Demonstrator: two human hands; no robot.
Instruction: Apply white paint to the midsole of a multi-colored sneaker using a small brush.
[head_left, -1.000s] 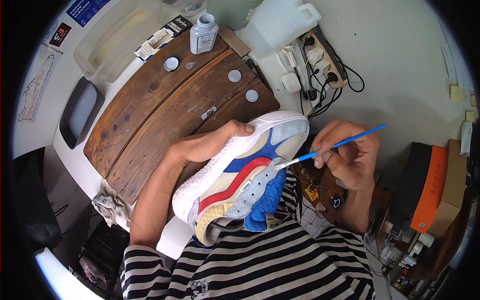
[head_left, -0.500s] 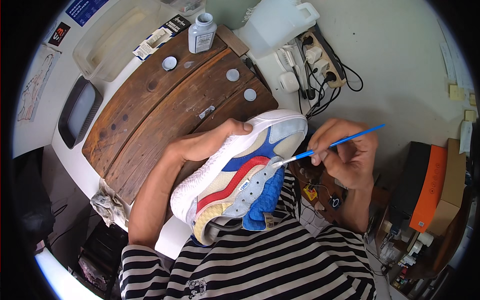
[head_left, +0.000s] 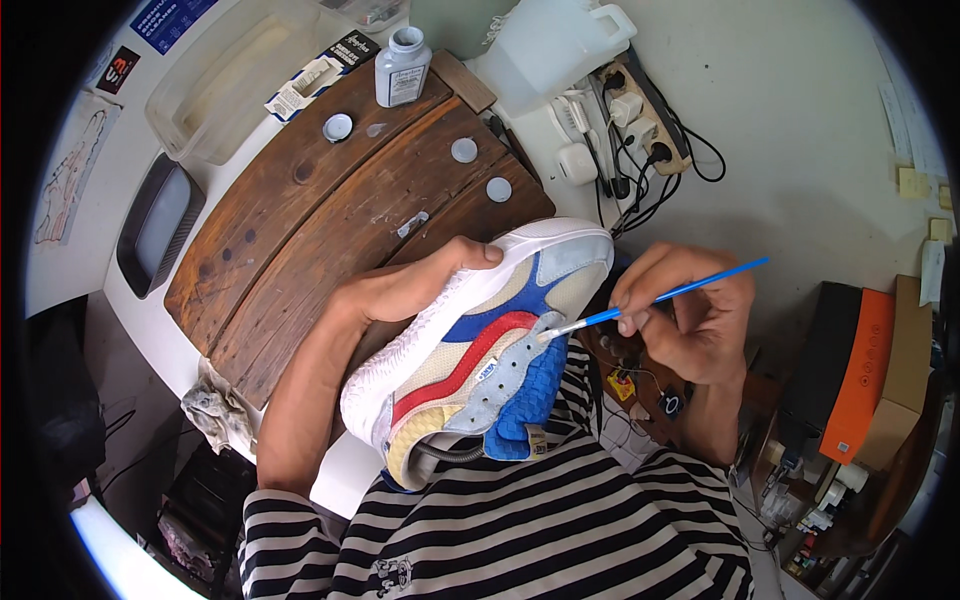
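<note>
A sneaker (head_left: 490,300) lies tilted on its side in front of me, with a white sole, blue panels, a red wavy stripe and a pale blue-grey eyelet strip. My left hand (head_left: 420,285) grips it by the sole, thumb pressed on the sole's edge; the other fingers are hidden behind the shoe. Pinched in my right hand (head_left: 690,305) is a thin paintbrush (head_left: 690,287) with a blue handle. Its pale bristles touch the eyelet strip near the toe end. A blue woven tongue (head_left: 535,405) hangs out below the strip.
Beyond the shoe is a brown wooden board (head_left: 300,220) with small round palettes (head_left: 464,150) and a cap (head_left: 338,127). An open bottle (head_left: 403,68) stands at its far edge. A jug (head_left: 555,50) and a power strip (head_left: 645,115) with cables sit at the back; boxes (head_left: 860,370) are at right.
The brush tip has slid slightly down and left along the eyelet strip, and its handle tilts a little lower. The shoe and my left hand stay almost in place.
</note>
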